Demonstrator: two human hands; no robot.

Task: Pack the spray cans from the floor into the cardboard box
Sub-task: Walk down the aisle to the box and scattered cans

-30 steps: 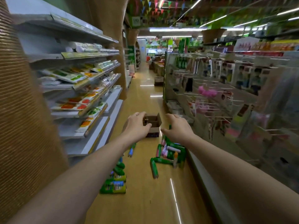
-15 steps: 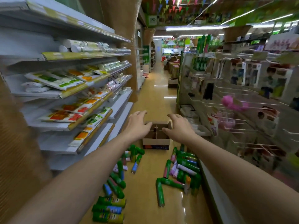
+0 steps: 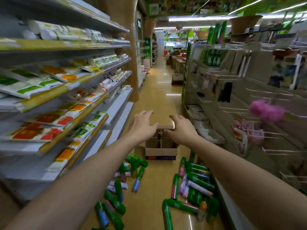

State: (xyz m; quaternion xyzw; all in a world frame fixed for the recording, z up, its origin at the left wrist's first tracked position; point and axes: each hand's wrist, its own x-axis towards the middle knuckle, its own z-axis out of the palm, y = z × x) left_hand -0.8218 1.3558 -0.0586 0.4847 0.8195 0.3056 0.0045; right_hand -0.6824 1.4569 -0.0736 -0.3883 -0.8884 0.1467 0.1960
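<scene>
Shop aisle: our left hand (image 3: 144, 125) and right hand (image 3: 182, 128), fingers spread, gripping nothing, above cardboard box (image 3: 161, 151) on floor (image 3: 156, 183); spray cans (image 3: 197, 183) strewn both sides, bare strip between shelves (image 3: 69, 103).

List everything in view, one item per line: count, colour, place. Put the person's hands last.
cardboard box: one, brown, open with dividers inside, on the floor mid-aisle.
spray cans: many, mostly green, some pink or blue, lying scattered on the floor in two clusters, left and right of the aisle.
left shelves: several tiers, white, holding packaged goods with green, orange and red labels.
right rack: one, wire hooks with hanging packets.
far box: one, brown, further down the aisle.
left hand: fingers spread, above the box.
right hand: fingers spread, above the box.
</scene>
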